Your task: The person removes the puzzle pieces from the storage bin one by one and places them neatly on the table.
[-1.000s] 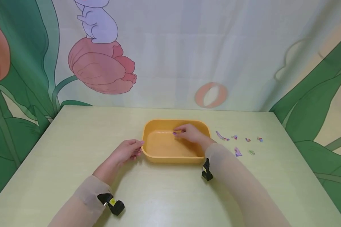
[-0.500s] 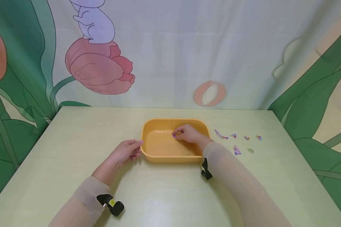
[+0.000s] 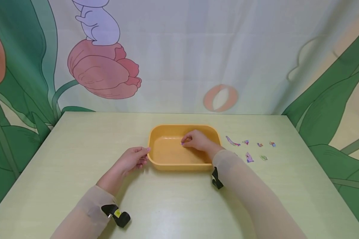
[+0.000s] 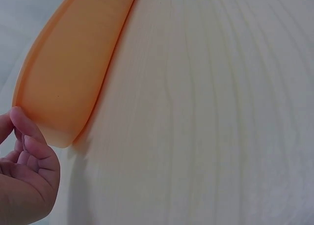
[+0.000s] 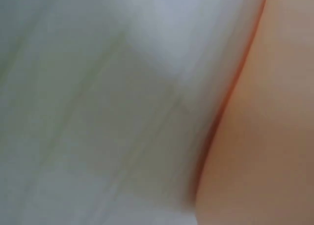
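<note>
A shallow yellow-orange plastic tray point(image 3: 167, 168) stands on the pale wood-grained table. My left hand point(image 3: 133, 158) pinches its left rim between thumb and fingers; the left wrist view shows this hand point(image 4: 32, 171) at the tray's point(image 4: 68, 72) corner. Over the tray's inside, my right hand point(image 3: 197, 140) pinches a small purple sticker-like piece point(image 3: 182, 143) low above the floor, mostly hidden by the fingertips. The right wrist view holds only the tray's outer wall point(image 5: 265, 136) and the table, without the hand.
Right of the tray lie several small colourful cutouts: a long curved purple strip point(image 3: 232, 141), a purple piece point(image 3: 249, 157), a green oval point(image 3: 263, 158) and a few tiny ones point(image 3: 272, 144). A printed curtain point(image 3: 173, 59) hangs behind the table point(image 3: 179, 205).
My right hand has lowered slightly toward the tray floor with the small purple piece, its fingers drawing closer together. The left hand keeps its hold on the rim. The head view has shifted slightly.
</note>
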`<state>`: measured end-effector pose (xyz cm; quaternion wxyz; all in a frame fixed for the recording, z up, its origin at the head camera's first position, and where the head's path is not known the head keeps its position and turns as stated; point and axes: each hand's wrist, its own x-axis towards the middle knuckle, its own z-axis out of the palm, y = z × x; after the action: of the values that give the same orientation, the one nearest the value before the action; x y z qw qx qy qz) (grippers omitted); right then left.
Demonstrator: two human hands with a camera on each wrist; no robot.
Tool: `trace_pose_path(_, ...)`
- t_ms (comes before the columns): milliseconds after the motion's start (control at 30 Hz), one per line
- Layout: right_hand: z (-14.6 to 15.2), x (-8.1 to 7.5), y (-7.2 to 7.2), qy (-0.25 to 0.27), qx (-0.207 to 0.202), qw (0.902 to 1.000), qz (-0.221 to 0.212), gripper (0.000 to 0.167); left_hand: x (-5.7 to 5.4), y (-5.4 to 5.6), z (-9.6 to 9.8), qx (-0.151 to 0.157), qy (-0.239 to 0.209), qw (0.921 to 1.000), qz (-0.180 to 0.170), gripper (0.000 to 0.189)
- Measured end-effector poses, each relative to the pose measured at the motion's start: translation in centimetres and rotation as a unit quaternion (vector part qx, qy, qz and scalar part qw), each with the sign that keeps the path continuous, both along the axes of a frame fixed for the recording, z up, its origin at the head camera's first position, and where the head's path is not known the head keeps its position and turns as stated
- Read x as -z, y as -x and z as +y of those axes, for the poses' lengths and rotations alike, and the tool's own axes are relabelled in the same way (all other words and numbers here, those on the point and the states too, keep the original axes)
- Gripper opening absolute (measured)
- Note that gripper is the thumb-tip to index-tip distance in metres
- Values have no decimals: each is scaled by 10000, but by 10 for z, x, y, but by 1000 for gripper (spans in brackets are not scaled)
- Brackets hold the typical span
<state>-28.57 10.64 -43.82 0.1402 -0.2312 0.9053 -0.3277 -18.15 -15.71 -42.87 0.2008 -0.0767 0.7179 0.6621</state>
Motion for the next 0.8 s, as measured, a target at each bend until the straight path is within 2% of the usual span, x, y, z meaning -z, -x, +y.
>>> trace_pose_path(267, -3, 0, -2, -219, -126, 9996, 133, 8, -1, -1, 1, -16, -26, 10000, 13, 26)
trace_pose_path(500, -6, -3, -3, -325, -72, 9994, -1, 10, 1, -1, 0, -26, -52, 10000, 39, 27)
trace_pose_path(800, -4, -1, 1, 322, -148, 9989, 312, 13, 4, 1, -2, -44, -58, 10000, 56, 26)
